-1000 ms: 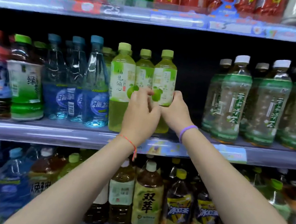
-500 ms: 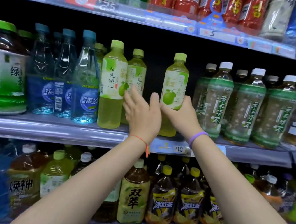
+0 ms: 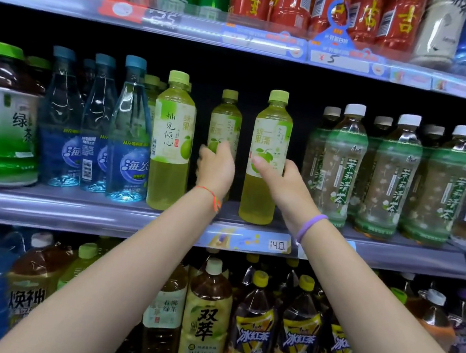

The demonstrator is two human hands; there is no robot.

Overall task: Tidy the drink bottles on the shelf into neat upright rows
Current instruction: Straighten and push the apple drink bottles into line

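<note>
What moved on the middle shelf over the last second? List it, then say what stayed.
The two pale-green bottles that stood side by side have been parted: the right hand slid its bottle rightward along the shelf, and the left hand now grips the rear bottle, set further back. The hands have drawn apart. Both bottles stay upright; the front-left green bottle, water bottles and white-capped tea bottles look unmoved.

Green bottle point(image 3: 267, 157) now further right.
</note>
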